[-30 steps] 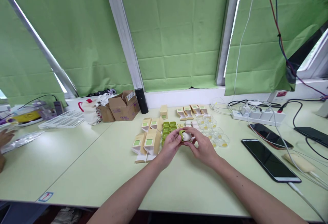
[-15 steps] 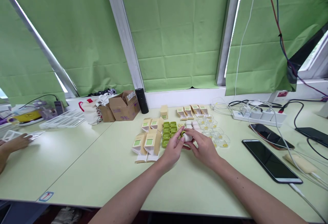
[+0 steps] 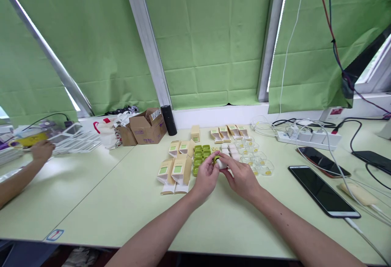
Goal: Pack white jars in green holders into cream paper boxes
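Note:
Close together over the table, my hands meet around a small green-and-white item. My left hand [image 3: 207, 176] is closed on its small green container [image 3: 216, 159], which looks like the green ones in rows beside it. Pinched in my right hand [image 3: 242, 173] is a small white block [image 3: 221, 164], pressed against the green part. To the left stand the green containers [image 3: 198, 161]. Behind my hands lie more white and pinkish blocks [image 3: 233, 151]. Clear plastic cups [image 3: 266, 168] with yellow spots sit to the right. My fingers partly hide the joined pieces.
Kraft boxes with green labels [image 3: 181, 169] stand at left, more [image 3: 224, 133] behind. A cardboard box [image 3: 148, 126] and black cylinder [image 3: 168, 120] are at the back. At right lie phones [image 3: 324, 191], cables and a power strip [image 3: 308, 140]. Another person's hand [image 3: 42, 151] is at far left.
My hands have shifted slightly, and the white block sits a little further left against the green container. At far left, the other person's hand has moved right and away, towards the white frames.

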Motion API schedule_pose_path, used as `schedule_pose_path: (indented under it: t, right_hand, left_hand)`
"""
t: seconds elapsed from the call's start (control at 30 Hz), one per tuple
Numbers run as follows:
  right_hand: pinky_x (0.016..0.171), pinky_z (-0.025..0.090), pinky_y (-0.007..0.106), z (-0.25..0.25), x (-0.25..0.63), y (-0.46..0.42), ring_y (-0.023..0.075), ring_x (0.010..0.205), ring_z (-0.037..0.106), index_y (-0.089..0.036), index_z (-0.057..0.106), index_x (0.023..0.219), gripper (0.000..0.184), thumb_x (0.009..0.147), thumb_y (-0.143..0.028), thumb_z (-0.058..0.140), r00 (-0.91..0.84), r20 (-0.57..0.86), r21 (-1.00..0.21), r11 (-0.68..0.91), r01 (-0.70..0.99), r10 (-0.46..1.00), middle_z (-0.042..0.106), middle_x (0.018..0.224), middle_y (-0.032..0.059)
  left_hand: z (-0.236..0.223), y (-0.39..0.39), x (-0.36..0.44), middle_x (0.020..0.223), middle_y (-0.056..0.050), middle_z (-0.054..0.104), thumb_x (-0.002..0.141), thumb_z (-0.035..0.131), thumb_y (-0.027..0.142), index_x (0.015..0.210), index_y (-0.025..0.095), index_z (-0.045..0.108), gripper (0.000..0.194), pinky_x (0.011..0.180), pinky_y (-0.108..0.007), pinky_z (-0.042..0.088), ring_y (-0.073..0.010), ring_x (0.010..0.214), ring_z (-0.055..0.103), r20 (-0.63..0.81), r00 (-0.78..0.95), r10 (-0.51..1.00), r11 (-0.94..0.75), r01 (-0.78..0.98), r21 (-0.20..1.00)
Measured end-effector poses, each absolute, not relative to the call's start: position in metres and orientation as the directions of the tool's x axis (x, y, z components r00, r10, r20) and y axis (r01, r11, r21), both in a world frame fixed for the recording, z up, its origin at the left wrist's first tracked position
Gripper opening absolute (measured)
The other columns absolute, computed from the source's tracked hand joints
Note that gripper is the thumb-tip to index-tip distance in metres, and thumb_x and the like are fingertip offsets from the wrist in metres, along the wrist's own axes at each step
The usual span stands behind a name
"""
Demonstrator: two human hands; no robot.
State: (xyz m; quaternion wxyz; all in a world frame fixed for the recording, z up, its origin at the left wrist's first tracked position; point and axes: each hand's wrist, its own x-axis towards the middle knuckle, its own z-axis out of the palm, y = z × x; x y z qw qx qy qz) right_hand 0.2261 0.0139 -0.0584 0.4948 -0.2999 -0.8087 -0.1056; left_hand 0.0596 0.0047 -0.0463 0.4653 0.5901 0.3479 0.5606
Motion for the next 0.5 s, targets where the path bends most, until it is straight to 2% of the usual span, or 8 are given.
schedule_pose_path:
  t: [0.3,0.5]
  right_hand:
    - [0.076,0.069,0.036,-0.058,0.224,0.013,0.0281,0.107,0.080,-0.018,0.049,0.148,0.046,0.103,-0.009,0.052,-0.321,0.879,-0.121,0.816,0.565,0.352,0.072,0.138,0.0197]
    - [0.077,0.069,0.037,-0.059,0.223,0.014,0.0283,0.109,0.080,-0.018,0.047,0.149,0.048,0.102,-0.008,0.050,-0.334,0.875,-0.112,0.816,0.567,0.352,0.069,0.141,0.0212]
  left_hand:
    - [-0.045,0.002,0.070,0.129,-0.014,0.070,0.094,0.072,0.035,0.126,0.018,0.063,0.038,0.106,-0.039,0.056,-0.0259,0.122,0.067,0.402,0.042,0.915,-0.392,-0.147,0.908]
    - [-0.053,0.003,0.074,0.127,-0.013,0.065,0.098,0.066,0.039,0.126,0.020,0.057,0.035,0.103,-0.040,0.055,-0.0251,0.121,0.064,0.450,0.014,0.893,-0.444,-0.137,0.885]
